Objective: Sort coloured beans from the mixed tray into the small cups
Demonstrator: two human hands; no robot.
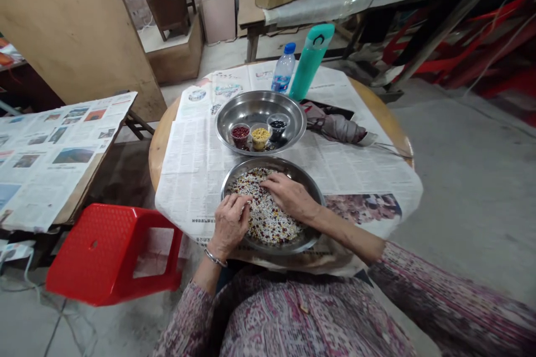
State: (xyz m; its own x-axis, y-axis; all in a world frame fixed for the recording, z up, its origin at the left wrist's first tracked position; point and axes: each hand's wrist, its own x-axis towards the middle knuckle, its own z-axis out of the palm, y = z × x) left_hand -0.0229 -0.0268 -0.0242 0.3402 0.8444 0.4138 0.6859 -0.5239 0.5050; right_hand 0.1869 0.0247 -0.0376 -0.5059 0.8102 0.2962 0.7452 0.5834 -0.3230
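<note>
In the near steel basin (310, 241) lies a spread of white grains mixed with red, yellow and dark beans (274, 226). My left hand (230, 220) is over the basin's left side, fingers curled together at the grains. From the right, my right hand (290, 195) reaches in with bent fingertips down on the mix. Whatever either set of fingertips pinches is too small to make out. Behind stands a second steel basin (259, 101), holding clear cups of red beans (240, 133), yellow beans or kernels (260, 135) and black beans (278, 124).
Newspaper (188, 150) covers the round table. A water bottle (283, 70), a teal flask (312, 61) and a folded umbrella (341, 128) stand or lie toward the back. A red stool (96, 251) is at left, beside a newspaper-covered table (62, 150).
</note>
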